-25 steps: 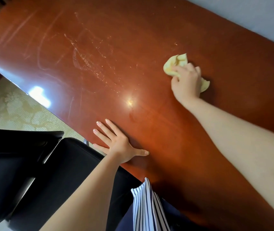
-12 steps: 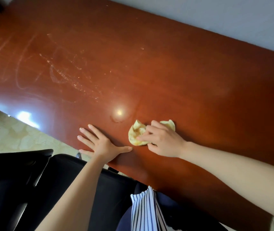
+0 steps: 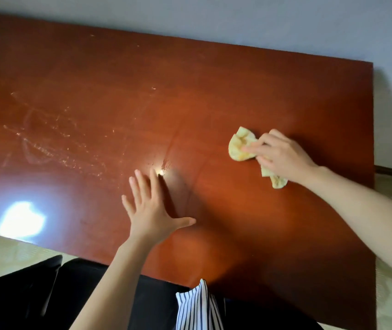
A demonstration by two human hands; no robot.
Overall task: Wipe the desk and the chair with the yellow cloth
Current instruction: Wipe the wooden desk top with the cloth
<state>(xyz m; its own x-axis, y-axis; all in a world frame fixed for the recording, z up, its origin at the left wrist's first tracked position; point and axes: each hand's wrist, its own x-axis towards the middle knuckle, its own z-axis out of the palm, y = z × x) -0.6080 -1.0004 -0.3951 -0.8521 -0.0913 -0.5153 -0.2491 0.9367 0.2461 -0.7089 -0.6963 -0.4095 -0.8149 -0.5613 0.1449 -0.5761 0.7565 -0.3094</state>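
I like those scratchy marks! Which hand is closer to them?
Left. The left hand, fingers spread, is just right of the scratchy marks; the right hand holds the yellow cloth much farther right.

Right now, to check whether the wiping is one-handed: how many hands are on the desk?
2. The left hand rests flat, fingers spread, near the front edge of the desk. The right hand holds the yellow cloth against the desk farther right.

Right hand (image 3: pixel 283 156) presses yellow cloth (image 3: pixel 240 146) on desk (image 3: pixel 237 91).
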